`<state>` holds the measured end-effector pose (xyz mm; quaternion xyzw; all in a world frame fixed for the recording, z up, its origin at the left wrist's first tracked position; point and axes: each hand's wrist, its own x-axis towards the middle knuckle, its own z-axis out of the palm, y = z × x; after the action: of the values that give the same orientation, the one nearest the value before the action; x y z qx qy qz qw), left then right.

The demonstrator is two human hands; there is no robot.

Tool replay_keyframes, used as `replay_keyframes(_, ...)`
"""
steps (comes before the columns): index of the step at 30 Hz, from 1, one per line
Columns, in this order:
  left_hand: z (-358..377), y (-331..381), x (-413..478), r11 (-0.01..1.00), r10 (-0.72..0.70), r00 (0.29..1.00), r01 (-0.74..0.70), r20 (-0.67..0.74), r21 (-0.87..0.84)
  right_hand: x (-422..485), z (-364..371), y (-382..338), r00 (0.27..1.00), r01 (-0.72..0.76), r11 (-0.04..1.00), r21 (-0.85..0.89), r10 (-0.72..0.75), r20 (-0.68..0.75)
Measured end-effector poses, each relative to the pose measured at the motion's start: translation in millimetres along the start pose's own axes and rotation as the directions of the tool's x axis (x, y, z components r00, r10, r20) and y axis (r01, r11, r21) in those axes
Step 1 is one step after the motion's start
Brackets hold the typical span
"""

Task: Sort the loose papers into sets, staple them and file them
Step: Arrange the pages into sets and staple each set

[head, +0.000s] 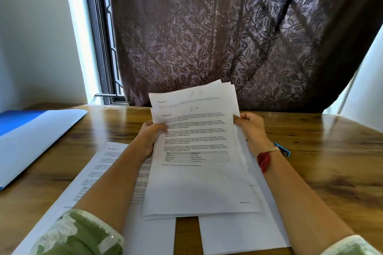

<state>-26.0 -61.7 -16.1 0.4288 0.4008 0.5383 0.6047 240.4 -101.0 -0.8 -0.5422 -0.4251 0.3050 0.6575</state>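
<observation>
Both hands are on the same bundle. The left hand (151,133) has its thumb across the front of the left edge with the fingers curled behind. The right hand (251,127) pinches the right edge up near the top corner. So both are clamped on the held stack (196,182), which is lifted off the desk (331,161) and tipped back toward the camera. The top pages are fanned a little, so two headers with handwritten marks show. The front one looks like "Section 10", but it's too blurry to swear to.

Flat on the desk there's a printed sheet (97,174) under the left forearm, plus more white sheets (238,234) nearer the person, with a strip of bare wood between two of them. A blue folder (31,141) sits well off to the left. A small bright blue thing (283,149) pokes out behind the right wrist. It could be the stapler, honestly can't tell.

My read is that this is the sorting step, with nothing stapled or filed as far as I can see. The next move probably calls for checking the header, then sliding just the front page off with one thumb while the other hand holds the rest, and laying it on the matching pile. Thin sheets cling, so it's easy to peel two.
</observation>
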Motion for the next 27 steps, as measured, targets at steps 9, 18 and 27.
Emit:
replay_keyframes(9, -1, -3, 1, 1.000, 0.008, 0.984, -0.006, 0.176, -0.008, -7, 12, -3, 0.972, -0.224, 0.923, 0.312, 0.237, -0.003)
replay_keyframes(18, -3, -9, 9, 0.992, 0.108, 0.979, -0.117, 0.172, 0.044, -6, 6, -1, 0.997, -0.075, 0.976, 0.203, 0.070, 0.035)
replay_keyframes(27, -2, -8, 8, 0.991, 0.083, 0.988, -0.096, 0.128, 0.098, -2, 6, 1, 0.995, 0.096, 0.994, 0.055, -0.094, -0.041)
